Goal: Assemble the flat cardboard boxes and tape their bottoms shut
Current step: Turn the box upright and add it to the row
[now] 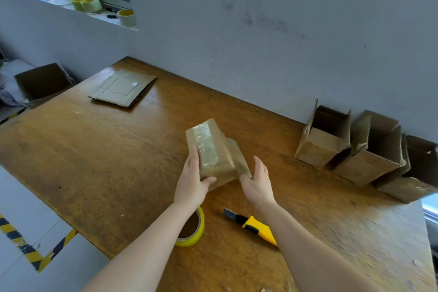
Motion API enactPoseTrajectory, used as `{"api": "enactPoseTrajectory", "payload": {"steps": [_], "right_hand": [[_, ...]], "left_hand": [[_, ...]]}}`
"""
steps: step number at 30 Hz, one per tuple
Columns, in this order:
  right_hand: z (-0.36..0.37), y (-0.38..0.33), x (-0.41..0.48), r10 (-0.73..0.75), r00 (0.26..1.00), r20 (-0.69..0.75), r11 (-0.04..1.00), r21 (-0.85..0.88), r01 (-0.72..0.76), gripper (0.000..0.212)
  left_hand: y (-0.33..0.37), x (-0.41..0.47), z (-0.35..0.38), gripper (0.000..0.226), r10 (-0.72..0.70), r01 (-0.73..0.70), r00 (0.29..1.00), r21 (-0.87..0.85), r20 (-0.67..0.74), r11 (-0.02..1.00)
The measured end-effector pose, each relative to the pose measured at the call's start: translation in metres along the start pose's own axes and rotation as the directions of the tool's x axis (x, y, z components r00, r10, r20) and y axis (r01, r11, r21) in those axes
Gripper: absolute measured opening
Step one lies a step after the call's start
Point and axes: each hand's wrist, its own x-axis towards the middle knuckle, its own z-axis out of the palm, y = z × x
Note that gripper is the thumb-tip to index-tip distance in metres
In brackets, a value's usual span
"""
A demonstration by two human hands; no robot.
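Two bare forearms reach up from the bottom edge of the frame, converging at centre. The left hand (192,179) grips the small cardboard box (211,152): fingers lie straight along its left side and the thumb hooks across its near end. The box is tilted above the wooden table (94,161), its taped bottom facing up. The right hand (258,182) is spread, palm turned towards the box, fingers straight, thumb at a loose flap on the box's right side; it clasps nothing.

Under the left wrist lies a yellow tape roll (202,226), with a yellow utility knife (253,225) just right of it. Flat cardboard sheets (123,87) lie at upper left, and assembled boxes (324,142) stand along the wall at right.
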Motion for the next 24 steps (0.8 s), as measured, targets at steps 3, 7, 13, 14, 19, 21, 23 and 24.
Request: {"api": "enactPoseTrajectory", "payload": {"steps": [3,7,13,14,19,21,23,24], "right_hand": [[-0.003,-0.01,0.004,0.256,0.961,0.109,0.9,0.337,-0.277,0.078],[0.003,-0.027,0.003,0.289,0.934,0.211,0.778,0.517,-0.357,0.081],[-0.003,-0.051,-0.002,0.052,0.999,0.013,0.873,0.486,-0.052,0.061],[-0.004,-0.054,-0.003,0.002,1.0,-0.024,0.918,0.396,0.007,0.062],[-0.001,-0.046,-0.008,-0.343,0.923,-0.173,0.918,-0.269,0.291,0.046],[0.001,-0.039,-0.011,-0.403,0.906,-0.132,0.869,-0.366,0.334,0.034],[0.002,-0.032,-0.015,-0.435,0.898,-0.059,0.818,-0.443,0.367,0.03],[0.002,-0.03,-0.017,-0.453,0.891,-0.02,0.793,-0.466,0.392,0.029]], "left_hand": [[0.007,0.004,-0.008,0.102,-0.128,0.108,0.991,-0.295,-0.05,0.949],[0.008,0.0,-0.012,0.1,-0.19,0.17,0.982,-0.515,0.015,0.84],[0.007,-0.011,-0.011,0.059,-0.233,0.323,0.946,-0.621,0.224,0.714],[0.007,-0.012,-0.012,0.057,-0.245,0.339,0.94,-0.578,0.236,0.742],[0.015,-0.009,-0.017,0.087,-0.235,0.344,0.935,-0.52,0.265,0.782],[0.02,-0.011,-0.017,0.074,-0.206,0.333,0.933,-0.495,0.295,0.802],[0.025,-0.015,-0.017,0.059,-0.215,0.351,0.924,-0.473,0.317,0.808],[0.026,-0.016,-0.017,0.057,-0.225,0.359,0.921,-0.465,0.319,0.809]]}}
